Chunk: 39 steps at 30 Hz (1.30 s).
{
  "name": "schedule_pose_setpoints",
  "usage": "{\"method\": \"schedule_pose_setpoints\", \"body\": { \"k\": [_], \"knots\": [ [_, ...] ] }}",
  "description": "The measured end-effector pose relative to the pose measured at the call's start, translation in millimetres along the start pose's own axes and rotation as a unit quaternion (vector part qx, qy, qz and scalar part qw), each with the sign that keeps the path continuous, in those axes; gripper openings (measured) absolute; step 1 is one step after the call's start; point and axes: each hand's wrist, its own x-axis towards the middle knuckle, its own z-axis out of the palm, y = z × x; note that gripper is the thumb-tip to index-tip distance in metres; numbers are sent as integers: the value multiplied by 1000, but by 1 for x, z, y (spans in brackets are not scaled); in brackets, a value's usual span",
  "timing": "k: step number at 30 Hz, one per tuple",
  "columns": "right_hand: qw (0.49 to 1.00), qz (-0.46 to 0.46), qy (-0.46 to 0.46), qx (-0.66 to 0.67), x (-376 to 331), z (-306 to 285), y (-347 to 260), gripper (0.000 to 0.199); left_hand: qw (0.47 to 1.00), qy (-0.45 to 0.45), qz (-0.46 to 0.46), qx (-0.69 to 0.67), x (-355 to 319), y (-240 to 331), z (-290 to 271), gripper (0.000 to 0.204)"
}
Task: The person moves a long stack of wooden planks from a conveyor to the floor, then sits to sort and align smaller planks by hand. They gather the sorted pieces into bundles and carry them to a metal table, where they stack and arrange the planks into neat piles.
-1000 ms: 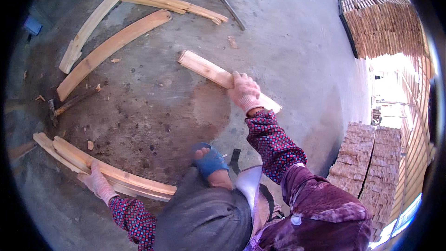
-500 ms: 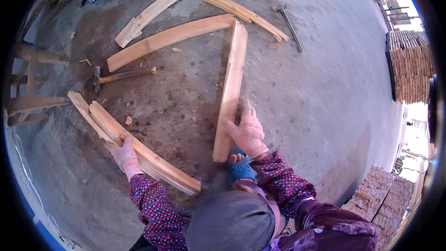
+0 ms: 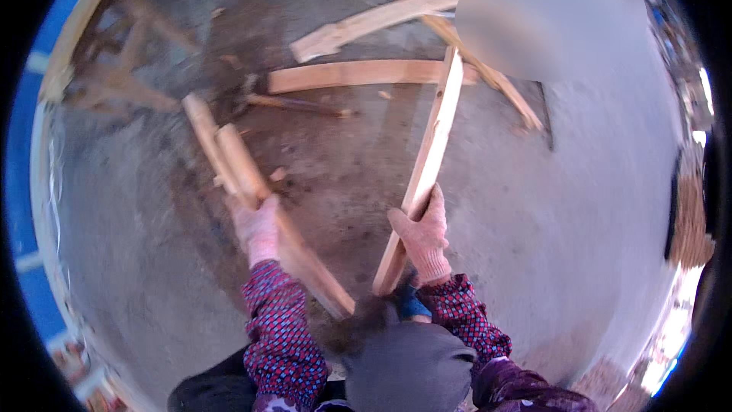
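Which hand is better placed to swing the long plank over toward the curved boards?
Probably the right hand: it grips the long plank near its lower end. The left hand is wrapped around the curved boards, apart from the plank.

both gloved hands out front, gripping
left hand (image 3: 258,230) and right hand (image 3: 422,235) closed, fingers curled tight, patterned sleeves reaching up from below.
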Motion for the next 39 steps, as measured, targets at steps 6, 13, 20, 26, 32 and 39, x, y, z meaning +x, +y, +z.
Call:
{"method": "schedule_pose_setpoints", "body": {
  "k": [6, 13, 20, 26, 32, 39],
  "knots": [
    [971, -108, -202, -76, -4, 70, -43, 96, 999, 3, -31, 42, 0, 10, 2, 108],
    [921, -181, -230, -256, -14, 133, -30, 83, 995, 45, -55, 72, -10, 7, 0, 96],
    [883, -190, -272, -331, -31, 145, -29, 64, 993, 46, -69, 89, -10, 7, 1, 103],
    [845, -212, -294, -392, -36, 150, -36, 63, 994, 47, -56, 81, -12, 6, 0, 107],
    [789, -298, -278, -460, -39, 148, -33, 54, 996, 18, -74, 54, -19, 23, -8, 112],
    [776, -299, -298, -469, -48, 138, -40, 54, 996, 13, -70, 48, -20, 25, -10, 121]
  ]
}}
